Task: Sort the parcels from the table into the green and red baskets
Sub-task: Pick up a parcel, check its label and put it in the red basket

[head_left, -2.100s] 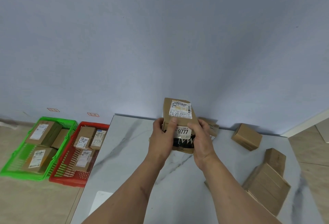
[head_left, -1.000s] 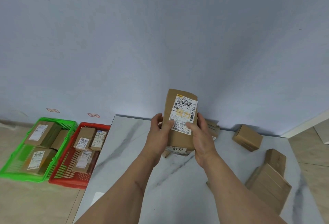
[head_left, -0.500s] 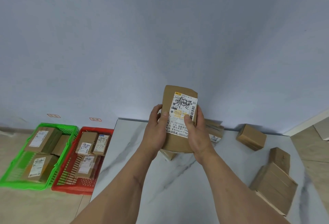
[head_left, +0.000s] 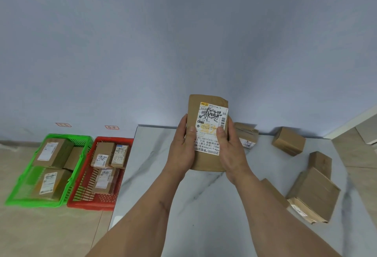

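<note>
1. I hold the brown parcel (head_left: 207, 134) upright above the desk (head_left: 183, 205), its label (head_left: 211, 128) facing me. My left hand (head_left: 182, 148) grips its left edge and my right hand (head_left: 232, 148) its right edge, the thumbs pressed flat on the label and the other fingers curled behind the parcel.

2. The likeliest slip, I judge, is a wrong sort. Black scrawl runs across the top of the label and my thumbs cover part of the middle, so I could misread it and pick the wrong basket.

3. Both baskets sit on the floor well to the left of the parcel, the red basket (head_left: 130, 140) just beside the desk edge and the green basket (head_left: 12, 199) beyond it. A loose toss from here could clip the desk edge or a rim, or land on the parcels already stacked inside and slide off.

4. Letting go with one hand before the other is secure could let the parcel tip.

5. Hard to make out: the two small signs on the wall (head_left: 142, 42) above the baskets are too small to read. The back of the parcel and my fingers behind it are hidden. The cardboard box (head_left: 246, 136) just right of the parcel is partly covered by my right hand, and the lower label lines are only partly legible.
</note>
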